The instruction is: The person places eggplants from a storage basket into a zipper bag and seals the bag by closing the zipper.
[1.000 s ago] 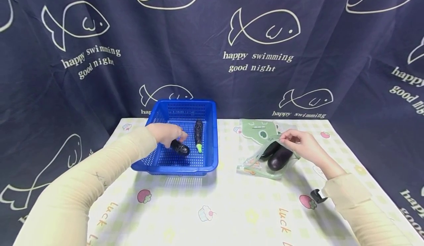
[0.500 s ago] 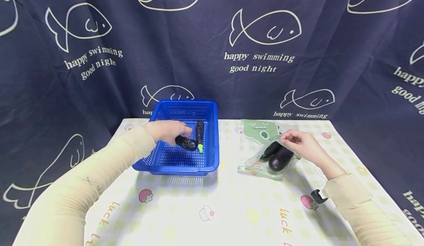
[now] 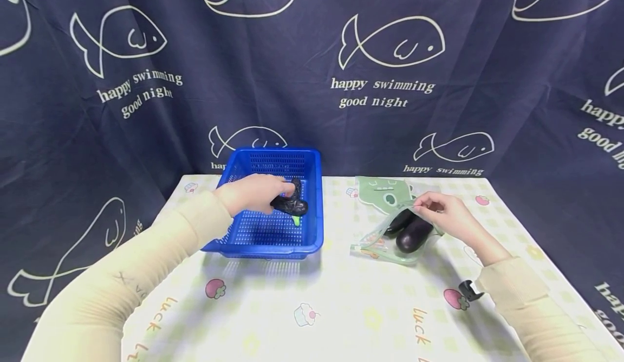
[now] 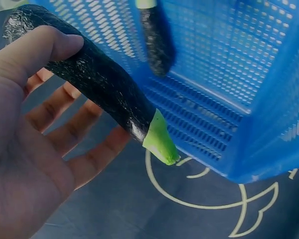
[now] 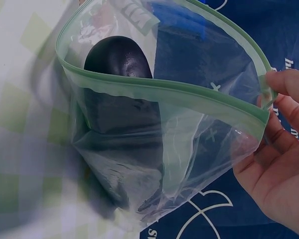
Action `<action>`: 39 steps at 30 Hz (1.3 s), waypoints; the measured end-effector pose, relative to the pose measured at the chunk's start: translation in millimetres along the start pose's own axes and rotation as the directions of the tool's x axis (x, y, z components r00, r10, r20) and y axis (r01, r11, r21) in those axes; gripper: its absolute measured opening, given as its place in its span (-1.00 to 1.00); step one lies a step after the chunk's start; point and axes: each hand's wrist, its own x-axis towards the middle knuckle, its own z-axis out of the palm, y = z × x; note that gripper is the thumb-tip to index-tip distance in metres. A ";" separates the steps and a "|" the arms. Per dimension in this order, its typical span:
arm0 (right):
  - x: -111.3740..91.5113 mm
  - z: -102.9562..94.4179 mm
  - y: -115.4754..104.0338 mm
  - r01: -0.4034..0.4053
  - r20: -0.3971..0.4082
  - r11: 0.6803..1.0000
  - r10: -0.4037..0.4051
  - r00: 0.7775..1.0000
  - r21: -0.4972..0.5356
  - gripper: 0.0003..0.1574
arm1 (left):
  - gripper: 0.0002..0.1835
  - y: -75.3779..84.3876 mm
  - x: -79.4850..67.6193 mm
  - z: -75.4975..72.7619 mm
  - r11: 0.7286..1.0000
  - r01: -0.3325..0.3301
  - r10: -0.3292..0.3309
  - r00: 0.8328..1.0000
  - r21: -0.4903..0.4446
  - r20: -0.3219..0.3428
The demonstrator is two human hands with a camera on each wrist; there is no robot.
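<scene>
My left hand (image 3: 255, 193) grips a long dark eggplant (image 4: 102, 79) with a bright green cap, thumb on one side and fingers on the other. It is held over the blue plastic basket (image 3: 273, 250). A second slim eggplant (image 4: 157, 40) lies in the basket, partly hidden in the head view by the held one. My right hand (image 3: 446, 214) pinches the corner of a clear zip bag (image 5: 204, 102) with a green rim, its mouth open. Inside the bag are two eggplants, the rounder one (image 3: 413, 236) in front of the slimmer one (image 3: 400, 221).
Behind the bag, a green cartoon-printed piece (image 3: 382, 193) lies flat on the table. The tablecloth (image 3: 273, 318) is pale with printed strawberries and cupcakes. A dark blue curtain (image 3: 302, 118) with fish drawings hangs behind. A small black piece (image 3: 470, 290) sits by the right sleeve.
My left hand has lifted the eggplant and carried it right across the basket, so it now overlaps the other eggplant. The right hand and the bag stay nearly still.
</scene>
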 end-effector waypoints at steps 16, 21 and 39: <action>1.2 0.8 -1.4 0.005 -0.006 1.000 -0.005 1.000 0.005 -0.93 | -0.54 43.3 0.6 -22.0 1.000 -0.002 0.002 0.985 -0.001 -0.170; 1.3 1.3 -1.4 0.005 -0.004 1.000 -0.005 1.000 0.003 -0.92 | -0.54 53.3 3.1 -24.4 1.000 0.005 -0.005 0.980 -0.005 -0.199; 1.2 0.4 -3.4 0.018 -0.006 1.000 -0.018 1.000 0.003 -0.94 | -0.55 82.1 13.1 -32.7 0.997 -0.010 -0.016 0.947 -0.079 -0.321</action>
